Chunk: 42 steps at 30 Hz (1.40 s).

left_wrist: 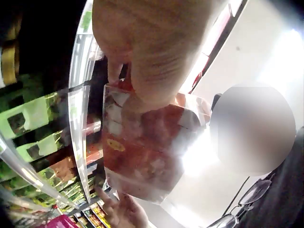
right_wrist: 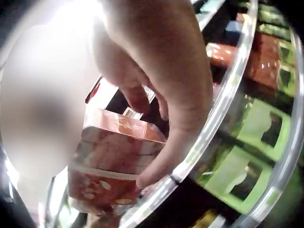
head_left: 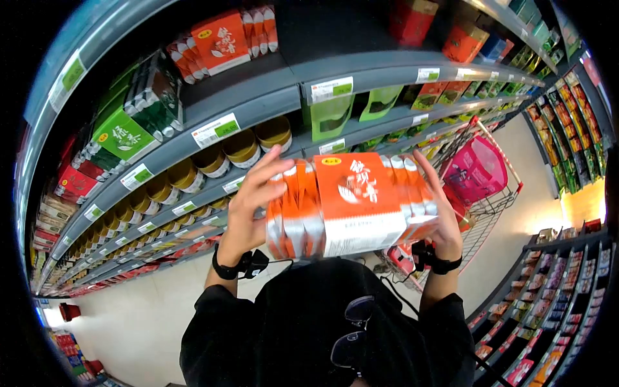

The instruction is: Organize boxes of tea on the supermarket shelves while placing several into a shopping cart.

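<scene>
In the head view an orange tea pack (head_left: pixel 354 193) with white lettering is held up in front of the chest, level across both hands. Clear wrapping covers it, and rows of small orange and silver packets show at its two ends. My left hand (head_left: pixel 248 209) grips the left end, fingers over the upper edge. At the other end my right hand (head_left: pixel 446 216) holds the side with its fingers along the edge. The left wrist view shows the pack (left_wrist: pixel 142 156) below the left palm; in the right wrist view the pack (right_wrist: pixel 114 152) lies beside the curved right fingers.
A similar orange pack (head_left: pixel 222 42) stands on the upper shelf, with a green pack (head_left: pixel 126 138) to its left. Gold-lidded jars (head_left: pixel 242 148) line the shelf below. On the right is a shopping cart (head_left: pixel 480 238) holding a pink bag (head_left: pixel 477 171). More shelves (head_left: pixel 554 290) stand behind.
</scene>
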Each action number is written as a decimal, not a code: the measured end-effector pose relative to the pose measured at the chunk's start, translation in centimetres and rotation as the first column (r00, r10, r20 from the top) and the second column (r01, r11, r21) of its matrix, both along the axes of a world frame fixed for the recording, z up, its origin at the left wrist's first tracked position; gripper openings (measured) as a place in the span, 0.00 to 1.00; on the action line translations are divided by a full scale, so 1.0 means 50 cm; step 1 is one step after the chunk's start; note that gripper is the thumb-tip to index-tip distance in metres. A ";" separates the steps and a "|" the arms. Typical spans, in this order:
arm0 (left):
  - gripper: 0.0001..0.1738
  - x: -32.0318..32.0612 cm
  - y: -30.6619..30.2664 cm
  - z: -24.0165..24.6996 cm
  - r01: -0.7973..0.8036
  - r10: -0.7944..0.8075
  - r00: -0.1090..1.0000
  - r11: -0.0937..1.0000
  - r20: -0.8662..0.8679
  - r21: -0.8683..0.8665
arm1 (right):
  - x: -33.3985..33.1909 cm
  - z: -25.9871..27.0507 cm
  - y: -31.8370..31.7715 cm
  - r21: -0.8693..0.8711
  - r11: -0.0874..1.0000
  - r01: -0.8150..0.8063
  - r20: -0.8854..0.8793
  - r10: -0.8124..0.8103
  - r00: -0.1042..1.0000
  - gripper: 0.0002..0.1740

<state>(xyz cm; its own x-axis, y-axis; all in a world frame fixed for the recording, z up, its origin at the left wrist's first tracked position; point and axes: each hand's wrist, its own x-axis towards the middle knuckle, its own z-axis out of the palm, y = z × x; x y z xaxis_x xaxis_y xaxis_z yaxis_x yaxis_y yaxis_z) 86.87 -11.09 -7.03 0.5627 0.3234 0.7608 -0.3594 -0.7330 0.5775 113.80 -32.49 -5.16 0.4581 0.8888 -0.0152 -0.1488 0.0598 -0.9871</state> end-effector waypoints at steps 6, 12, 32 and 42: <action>0.23 -0.059 0.032 0.074 -0.327 0.350 0.936 0.816 0.044 0.477 | -0.038 0.083 0.090 0.131 0.974 -0.183 -0.004 0.185 0.983 0.53; 0.29 -0.096 0.085 0.098 -0.397 0.394 0.916 0.867 -0.072 -0.302 | -0.108 0.159 0.224 0.448 0.888 -0.105 0.249 -0.011 0.968 0.53; 0.35 0.084 0.168 0.101 -0.874 0.920 0.390 0.386 -0.046 0.294 | -0.086 0.116 0.588 0.436 0.899 -0.048 0.814 -0.371 0.447 0.37; 0.36 0.103 0.168 0.089 -0.882 0.949 0.309 0.312 -0.066 0.354 | -0.117 0.135 0.603 0.417 0.908 -0.027 0.776 -0.341 0.530 0.36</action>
<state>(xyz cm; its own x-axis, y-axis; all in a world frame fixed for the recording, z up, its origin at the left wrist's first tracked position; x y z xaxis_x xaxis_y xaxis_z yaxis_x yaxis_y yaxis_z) 92.01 -2.68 -2.56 0.1602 0.5960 0.7869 0.7411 -0.5992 0.3030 107.93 -2.36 1.57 0.2319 0.6548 0.7194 0.7557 0.3443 -0.5571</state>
